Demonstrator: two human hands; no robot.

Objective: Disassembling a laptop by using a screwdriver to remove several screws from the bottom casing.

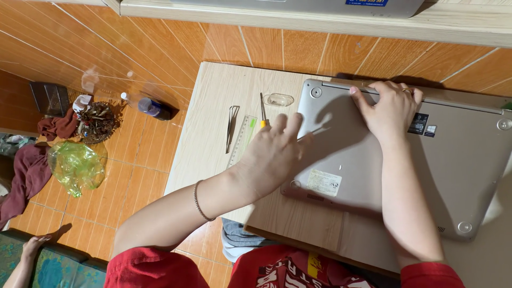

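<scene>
The left hand [272,152] is lying open with fingers spread on the upturned laptop [453,176], while the right hand [389,109] is pressing flat, ungripping, near its hinge edge.

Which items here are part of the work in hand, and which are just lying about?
In hand:
- upturned laptop, base up on the small wooden table
- left hand on its left edge
- right hand on its far edge

Tools on the table, untouched:
- screwdriver
- tweezers
- ruler
- clear case

Lying about:
- bottle
- green bag
- cloths, all on the floor
</scene>
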